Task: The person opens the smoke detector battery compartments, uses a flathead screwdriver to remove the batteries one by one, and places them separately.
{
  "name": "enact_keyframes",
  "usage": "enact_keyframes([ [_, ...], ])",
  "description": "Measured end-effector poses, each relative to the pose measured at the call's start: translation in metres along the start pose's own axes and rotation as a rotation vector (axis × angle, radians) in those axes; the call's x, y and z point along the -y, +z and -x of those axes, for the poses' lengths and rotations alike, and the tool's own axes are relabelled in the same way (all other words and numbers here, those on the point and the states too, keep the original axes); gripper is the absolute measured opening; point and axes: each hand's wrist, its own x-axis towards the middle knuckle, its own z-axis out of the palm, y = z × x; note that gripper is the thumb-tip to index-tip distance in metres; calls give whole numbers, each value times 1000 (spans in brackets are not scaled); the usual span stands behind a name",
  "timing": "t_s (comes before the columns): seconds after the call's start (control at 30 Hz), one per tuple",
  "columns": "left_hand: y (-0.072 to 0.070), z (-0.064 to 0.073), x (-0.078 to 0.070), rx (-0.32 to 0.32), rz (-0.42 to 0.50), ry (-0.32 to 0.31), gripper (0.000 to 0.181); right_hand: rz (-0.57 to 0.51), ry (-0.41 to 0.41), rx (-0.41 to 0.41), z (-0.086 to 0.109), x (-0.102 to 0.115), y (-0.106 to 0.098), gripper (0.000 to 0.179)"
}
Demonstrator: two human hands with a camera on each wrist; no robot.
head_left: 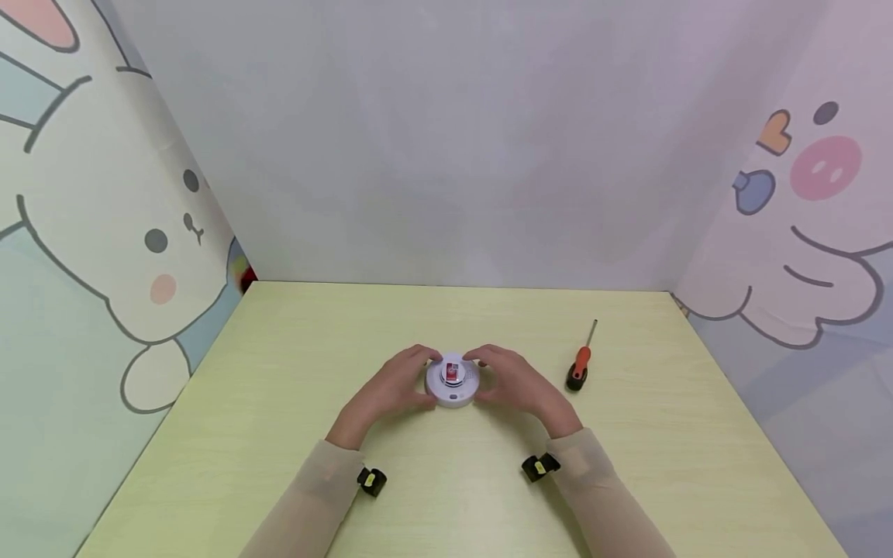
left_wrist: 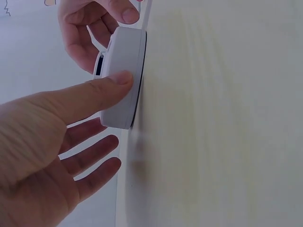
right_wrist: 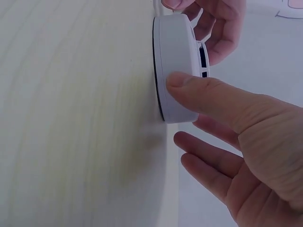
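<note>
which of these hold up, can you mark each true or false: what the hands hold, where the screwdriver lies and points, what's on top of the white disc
1. The left hand and the right hand both hold the white disc. True.
2. The screwdriver lies on the table, to the right of the right hand. True.
3. The screwdriver's tip points toward the person. False: it points away, with the handle end nearer the person.
4. A red and white label shows on top of the white disc. True.
5. The right hand's fingers touch the screwdriver. False: they are on the white disc, apart from the screwdriver.
</note>
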Motion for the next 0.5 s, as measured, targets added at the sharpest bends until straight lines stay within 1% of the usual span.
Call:
enact_keyframes([
  [0.17, 1, 1, 0, -1, -12, 22, 71, 20, 12, 5, -2, 1, 4, 62],
  [0.3, 1, 2, -2, -14, -1, 38, 70, 33, 26, 12, -3, 4, 6, 63],
  [0.5, 2, 2, -2, -36, 5, 40, 67, 32, 45, 11, -3, 8, 7, 65],
])
